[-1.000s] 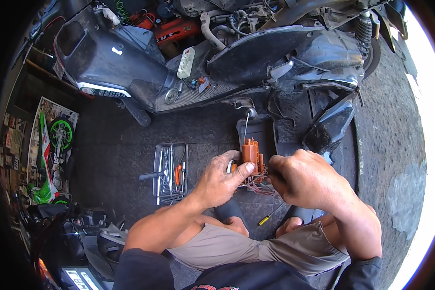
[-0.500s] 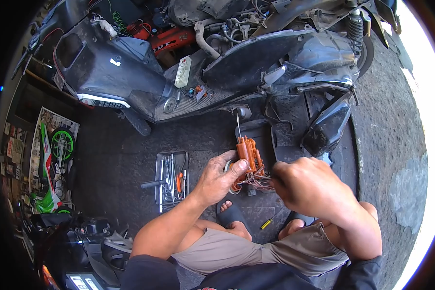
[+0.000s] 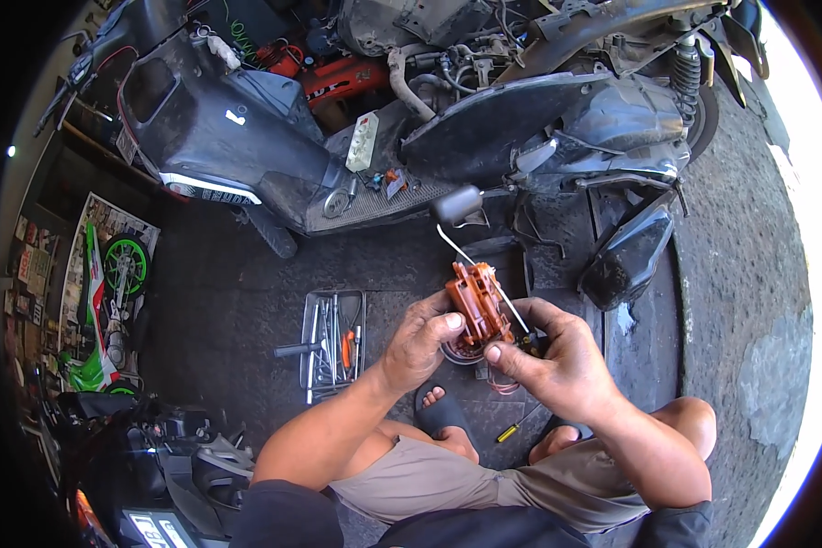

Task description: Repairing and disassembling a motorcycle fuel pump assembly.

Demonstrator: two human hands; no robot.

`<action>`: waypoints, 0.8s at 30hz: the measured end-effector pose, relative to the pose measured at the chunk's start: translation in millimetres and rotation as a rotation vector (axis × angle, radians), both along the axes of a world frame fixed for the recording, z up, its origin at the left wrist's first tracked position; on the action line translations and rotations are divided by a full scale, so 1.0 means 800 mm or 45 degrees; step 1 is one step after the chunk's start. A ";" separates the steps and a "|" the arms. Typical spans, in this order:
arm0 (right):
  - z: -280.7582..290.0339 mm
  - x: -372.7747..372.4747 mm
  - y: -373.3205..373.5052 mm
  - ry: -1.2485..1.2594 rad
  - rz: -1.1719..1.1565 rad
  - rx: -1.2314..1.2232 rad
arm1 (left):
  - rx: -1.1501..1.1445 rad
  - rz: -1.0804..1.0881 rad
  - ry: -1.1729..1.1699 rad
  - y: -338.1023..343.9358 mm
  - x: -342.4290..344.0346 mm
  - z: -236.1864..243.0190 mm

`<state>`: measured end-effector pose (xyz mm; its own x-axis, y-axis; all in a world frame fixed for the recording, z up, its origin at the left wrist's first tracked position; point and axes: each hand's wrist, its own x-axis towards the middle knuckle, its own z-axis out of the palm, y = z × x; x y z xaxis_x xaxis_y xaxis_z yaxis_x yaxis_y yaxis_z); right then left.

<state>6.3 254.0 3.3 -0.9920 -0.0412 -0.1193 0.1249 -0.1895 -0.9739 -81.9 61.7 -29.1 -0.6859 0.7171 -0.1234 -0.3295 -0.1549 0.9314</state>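
Observation:
I hold an orange plastic fuel pump assembly [image 3: 475, 301] in both hands at the lower centre. My left hand [image 3: 416, 347] grips its left side, thumb on the housing, and my right hand [image 3: 557, 365] grips its lower right, thumb across the base. A thin metal arm carries a dark cylindrical float [image 3: 457, 204] above it. Brownish wires [image 3: 502, 384] hang from the bottom. A yellow-handled screwdriver [image 3: 507, 433] lies on the mat below my hands.
A dismantled black scooter [image 3: 493, 137] spans the top, with a power strip [image 3: 362, 142] on its footboard. A tool tray [image 3: 307, 365] is left of my hands. A black body part [image 3: 626, 260] lies right. A green minibike [image 3: 91, 370] stands left; another motorbike [image 3: 155, 457] is lower left.
My right hand has turned and shifted down, its thumb now on the assembly's base. The orange assembly has tilted, so the float shows larger and a pale rod crosses its right side.

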 end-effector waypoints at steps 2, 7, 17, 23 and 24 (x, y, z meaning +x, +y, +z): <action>-0.004 -0.002 -0.004 -0.030 -0.002 0.040 | -0.048 0.104 0.125 0.002 -0.001 -0.007; -0.029 -0.003 -0.022 0.112 -0.154 0.287 | -0.246 0.250 0.476 0.012 0.008 -0.005; -0.008 0.012 -0.045 0.530 -0.212 0.627 | 0.035 0.444 0.211 0.012 0.017 0.001; 0.012 0.022 -0.028 0.322 -0.034 0.455 | 0.257 0.518 0.139 -0.004 -0.009 -0.008; 0.008 0.024 -0.029 0.297 -0.065 0.424 | 0.203 0.554 0.027 0.003 0.001 0.001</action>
